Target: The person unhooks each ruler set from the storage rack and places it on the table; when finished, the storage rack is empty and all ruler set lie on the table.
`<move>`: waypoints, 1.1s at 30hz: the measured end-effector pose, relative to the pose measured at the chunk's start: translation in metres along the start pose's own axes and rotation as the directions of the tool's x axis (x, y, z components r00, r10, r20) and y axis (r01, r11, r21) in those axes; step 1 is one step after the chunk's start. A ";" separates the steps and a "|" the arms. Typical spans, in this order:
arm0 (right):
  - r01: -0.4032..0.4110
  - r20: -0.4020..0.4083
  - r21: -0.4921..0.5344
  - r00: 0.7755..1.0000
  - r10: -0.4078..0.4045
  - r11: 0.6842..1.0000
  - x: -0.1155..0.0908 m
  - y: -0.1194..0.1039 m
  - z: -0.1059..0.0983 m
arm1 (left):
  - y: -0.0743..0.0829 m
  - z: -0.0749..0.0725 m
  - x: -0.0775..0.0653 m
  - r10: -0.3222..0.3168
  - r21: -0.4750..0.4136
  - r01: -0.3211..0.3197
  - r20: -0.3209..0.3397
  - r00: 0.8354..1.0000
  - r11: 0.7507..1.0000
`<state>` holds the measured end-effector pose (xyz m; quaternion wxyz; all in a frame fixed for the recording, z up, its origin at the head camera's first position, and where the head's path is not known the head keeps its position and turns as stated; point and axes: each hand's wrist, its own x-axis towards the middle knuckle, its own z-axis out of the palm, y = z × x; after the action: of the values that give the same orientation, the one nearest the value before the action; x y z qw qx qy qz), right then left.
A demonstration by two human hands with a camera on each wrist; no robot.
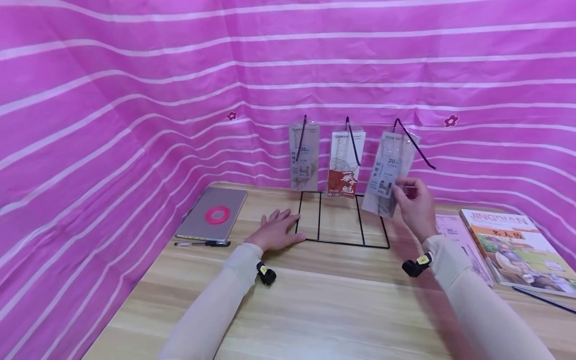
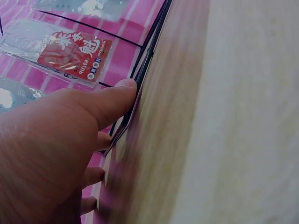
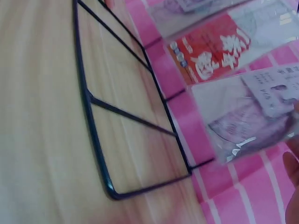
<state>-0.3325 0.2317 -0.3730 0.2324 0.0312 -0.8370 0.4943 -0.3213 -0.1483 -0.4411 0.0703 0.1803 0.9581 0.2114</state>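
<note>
A black wire display rack stands on the table, with three hooks each holding a clear ruler packet. The left packet is greyish, and the middle packet has a white and red card. On the right hook hangs another greyish packet, marked 20 cm and tilted. My right hand pinches its lower right edge between thumb and fingers. My left hand rests on the table at the rack's left end, fingers spread. In the left wrist view, its thumb presses against the rack's base wire.
At left lie a grey notebook with a pink tape roll on it and a pen in front. To the right are a pink ruler packet, an illustrated book and a black rod. A pink striped curtain hangs behind.
</note>
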 end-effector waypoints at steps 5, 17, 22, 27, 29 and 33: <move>0.067 0.022 -0.062 0.998 -0.065 0.996 -0.012 -0.008 -0.012 | 0.002 -0.002 0.001 -0.001 -0.011 0.001 0.010 1.000 1.000; 0.249 0.096 -0.116 0.966 -0.238 0.962 -0.041 -0.026 -0.046 | 0.005 -0.004 0.000 -0.003 -0.016 0.003 0.000 1.000 1.000; 0.227 0.130 -0.145 0.969 -0.208 0.963 -0.057 -0.028 -0.064 | 0.007 -0.001 -0.001 0.003 -0.014 -0.003 0.002 1.000 1.000; 0.219 0.144 -0.154 0.970 -0.198 0.963 -0.072 -0.027 -0.079 | 0.006 0.000 0.000 0.006 -0.016 -0.006 0.001 1.000 1.000; 0.220 0.139 -0.153 0.970 -0.200 0.963 -0.077 -0.027 -0.084 | 0.005 -0.001 0.000 0.005 -0.015 -0.005 0.001 1.000 1.000; 0.224 0.121 -0.138 0.971 -0.208 0.965 -0.085 -0.027 -0.092 | 0.002 -0.002 0.000 0.003 -0.016 -0.003 0.001 1.000 1.000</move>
<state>-0.2163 0.2802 -0.3494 0.2422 0.1307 -0.8747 0.3989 -0.3210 -0.1473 -0.4382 0.0718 0.1811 0.9561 0.2190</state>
